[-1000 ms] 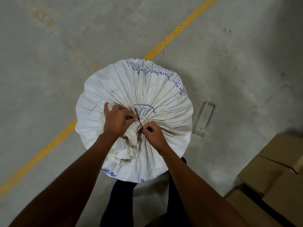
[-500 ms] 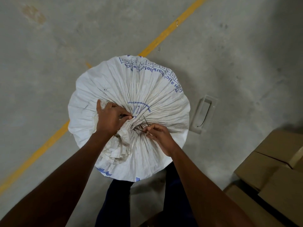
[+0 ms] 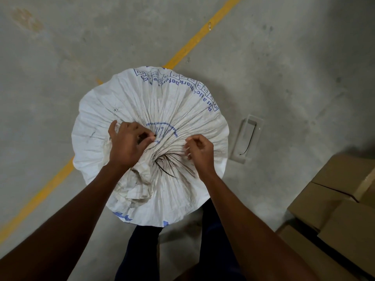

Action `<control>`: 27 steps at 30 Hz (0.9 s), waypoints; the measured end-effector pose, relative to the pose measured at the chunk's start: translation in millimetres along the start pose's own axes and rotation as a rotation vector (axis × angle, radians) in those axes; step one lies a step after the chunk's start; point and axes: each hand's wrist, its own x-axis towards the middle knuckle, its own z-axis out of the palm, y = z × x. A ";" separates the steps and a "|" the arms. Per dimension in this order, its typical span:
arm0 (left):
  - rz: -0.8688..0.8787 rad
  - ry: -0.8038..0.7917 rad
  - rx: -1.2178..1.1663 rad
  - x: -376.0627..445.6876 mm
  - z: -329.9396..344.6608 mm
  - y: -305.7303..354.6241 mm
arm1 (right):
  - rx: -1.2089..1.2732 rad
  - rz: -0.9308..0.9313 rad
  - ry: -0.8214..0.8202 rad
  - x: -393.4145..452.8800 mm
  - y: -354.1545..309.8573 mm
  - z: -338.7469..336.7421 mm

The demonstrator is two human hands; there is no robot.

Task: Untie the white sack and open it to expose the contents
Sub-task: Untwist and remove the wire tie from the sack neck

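White sack stays gathered; left hand grips its bunched neck, right hand loosely curled, empty.

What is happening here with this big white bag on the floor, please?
A person stands over a white sack on a concrete floor and works at its tied neck. The left hand grips the bunched fabric at the gathered top. The right hand is beside the knot with curled fingers, touching the pleats at most. A thin dark tie shows at the gather. The sack is closed, its contents hidden. Cardboard boxes sit to the right.
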 end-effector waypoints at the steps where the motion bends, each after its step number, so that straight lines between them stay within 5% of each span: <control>1: 0.001 -0.004 -0.041 5.3 -0.2 3.7 | -0.046 -0.069 0.016 3.9 -1.9 3.1; 9: -0.101 -0.082 -0.479 16.1 -0.9 16.2 | -0.281 -0.292 -0.122 21.6 -18.2 35.0; 23: -0.079 -0.105 -0.467 12.4 0.8 10.8 | -0.440 -0.368 -0.230 29.2 -22.5 46.9; 27: -0.058 -0.149 -0.387 15.7 -3.1 7.3 | -0.402 -0.373 -0.050 30.4 -31.6 38.4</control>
